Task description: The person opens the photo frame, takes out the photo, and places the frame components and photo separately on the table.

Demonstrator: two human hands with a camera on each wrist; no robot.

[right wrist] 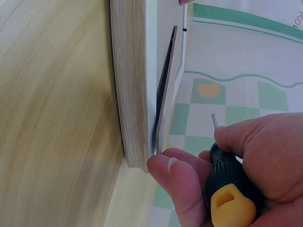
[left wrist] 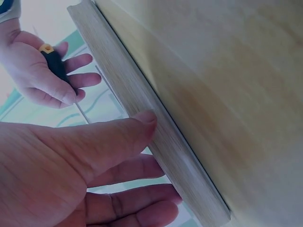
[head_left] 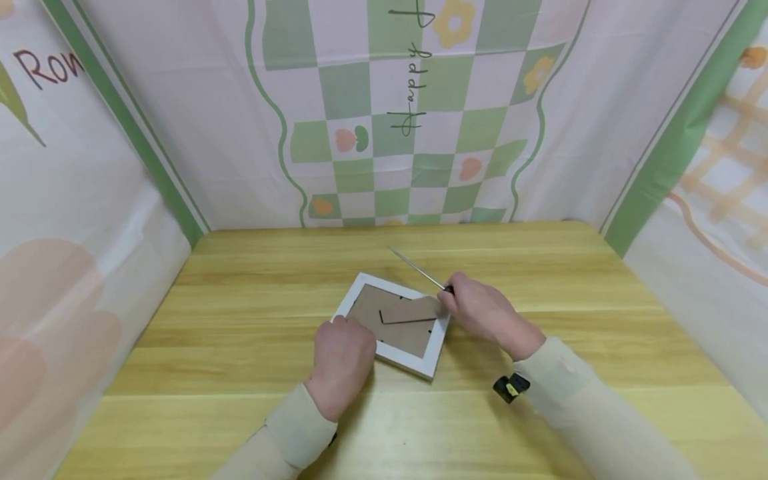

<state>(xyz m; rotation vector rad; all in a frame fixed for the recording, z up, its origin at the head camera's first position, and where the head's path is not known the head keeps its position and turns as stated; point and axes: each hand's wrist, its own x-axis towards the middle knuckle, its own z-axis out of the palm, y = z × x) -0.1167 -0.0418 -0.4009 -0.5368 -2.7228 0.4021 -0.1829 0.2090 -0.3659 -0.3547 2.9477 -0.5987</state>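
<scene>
A white-edged picture frame (head_left: 403,358) lies on the table with its brown backing board (head_left: 369,307) facing up. On the backing, a brown stand flap (head_left: 414,311) is partly raised, with a dark gap under its edge in the right wrist view. My left hand (head_left: 344,357) grips the frame's near-left edge, thumb on its wooden side (left wrist: 142,94). In my right hand (head_left: 483,310) is a screwdriver with a black and yellow handle (right wrist: 232,198); its thin shaft (head_left: 417,268) points away to the upper left. The right fingertips (right wrist: 163,165) are at the frame's right corner, by the flap.
The wooden table (head_left: 240,300) spreads around the frame. Patterned cloth curtains (head_left: 390,100) stand behind it and on both sides. A small black device (head_left: 511,387) is at the right wrist.
</scene>
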